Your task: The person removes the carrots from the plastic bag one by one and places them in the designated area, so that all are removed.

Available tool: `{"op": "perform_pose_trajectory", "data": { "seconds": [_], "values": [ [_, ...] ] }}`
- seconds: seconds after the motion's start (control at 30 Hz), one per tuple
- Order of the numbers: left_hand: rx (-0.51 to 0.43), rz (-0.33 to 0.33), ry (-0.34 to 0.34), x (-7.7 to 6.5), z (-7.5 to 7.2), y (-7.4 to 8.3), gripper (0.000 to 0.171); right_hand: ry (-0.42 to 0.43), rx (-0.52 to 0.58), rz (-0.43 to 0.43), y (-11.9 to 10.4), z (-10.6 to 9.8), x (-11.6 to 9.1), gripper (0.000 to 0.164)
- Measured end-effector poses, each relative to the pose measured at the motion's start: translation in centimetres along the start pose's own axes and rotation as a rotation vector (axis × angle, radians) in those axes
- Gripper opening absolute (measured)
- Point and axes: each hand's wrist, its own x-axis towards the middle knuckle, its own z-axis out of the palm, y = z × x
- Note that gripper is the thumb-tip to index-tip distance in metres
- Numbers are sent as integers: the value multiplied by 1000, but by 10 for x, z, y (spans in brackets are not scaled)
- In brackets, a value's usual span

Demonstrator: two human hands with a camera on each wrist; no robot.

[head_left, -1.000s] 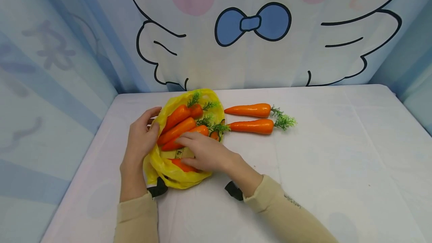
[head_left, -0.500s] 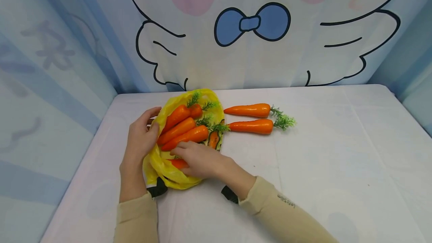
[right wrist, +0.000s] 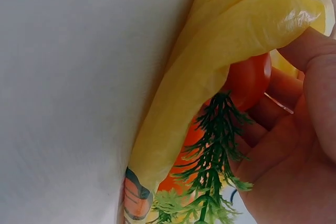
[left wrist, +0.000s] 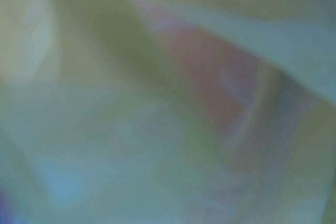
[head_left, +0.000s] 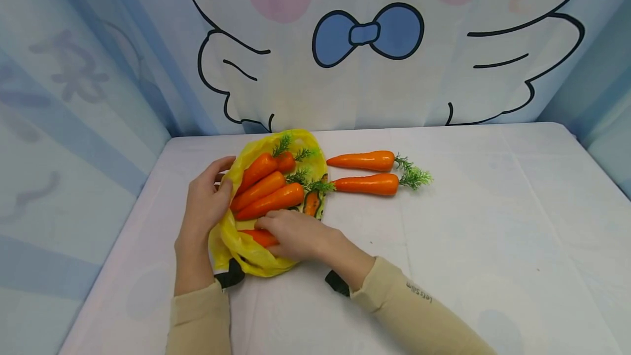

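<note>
A yellow plastic bag (head_left: 251, 256) lies on its side with its mouth facing right, several orange toy carrots with green tops inside it. My left hand (head_left: 209, 204) holds the bag's left side, thumb over the plastic and fingers behind it. Low in the mouth, my right hand (head_left: 298, 233) grips a carrot (head_left: 260, 237). The right wrist view shows that carrot's thick end (right wrist: 251, 80) between thumb and fingers, its leafy top (right wrist: 212, 150) hanging by the palm. Above the right hand, another carrot (head_left: 273, 201) rests in the bag. The left wrist view is a blur of plastic.
Two more carrots lie side by side right of the bag, an upper carrot (head_left: 365, 161) and a lower carrot (head_left: 370, 184). A white cloth covers the table (head_left: 473, 245). Behind it hangs a printed curtain (head_left: 365, 92); another blue curtain (head_left: 84, 152) borders the left.
My right hand has moved slightly down and left, uncovering the carrot above it. The carrot in its grip has shifted a little left. My left hand stays put.
</note>
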Motion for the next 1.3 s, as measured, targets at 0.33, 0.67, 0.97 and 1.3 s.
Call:
{"op": "perform_pose_trajectory", "data": {
  "seconds": [0.33,0.67,0.97,1.3],
  "values": [
    [-2,20,8,0,0,-1,46,43,-14,-29,3,-7,-3,43],
    [5,11,6,0,-1,-1,47,82,5,-22,11,-23,-15,43],
    [9,41,30,1,1,-1,47,119,23,19,30,-37,-36,46],
    [14,19,17,1,2,-1,47,184,28,47,53,-38,-61,41]
  ]
}}
